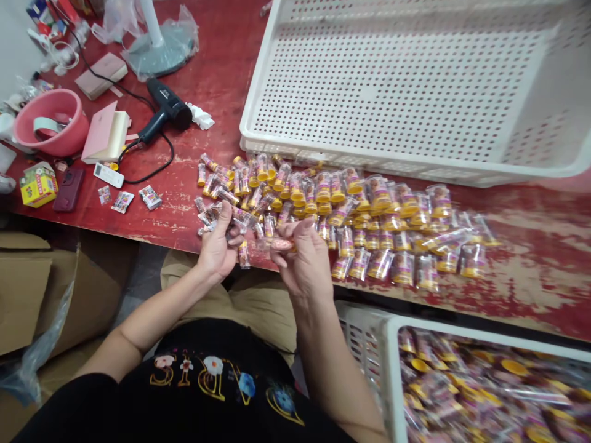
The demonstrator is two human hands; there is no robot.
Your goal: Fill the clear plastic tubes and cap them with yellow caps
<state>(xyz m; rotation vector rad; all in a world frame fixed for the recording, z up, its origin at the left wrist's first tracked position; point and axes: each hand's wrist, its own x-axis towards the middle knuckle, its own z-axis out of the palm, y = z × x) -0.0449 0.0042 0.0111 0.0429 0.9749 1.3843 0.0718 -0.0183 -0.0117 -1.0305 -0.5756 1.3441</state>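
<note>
Many small clear-wrapped tubes with yellow caps [351, 215] lie spread along the near edge of the red table [221, 80]. My left hand [217, 246] is closed around a bundle of small wrappers [217, 215] at the table edge. Just to its right, my right hand [302, 255] pinches one pinkish tube [281, 245] between thumb and fingers. A single wrapped tube [244, 254] sits on the table edge between the two hands.
An empty white perforated crate [406, 92] stands behind the tubes. A second white crate [484, 381], full of wrapped tubes, is at lower right. At left lie a black heat gun [164, 114], a pink bowl [53, 123], a phone [68, 189] and cardboard boxes [28, 289].
</note>
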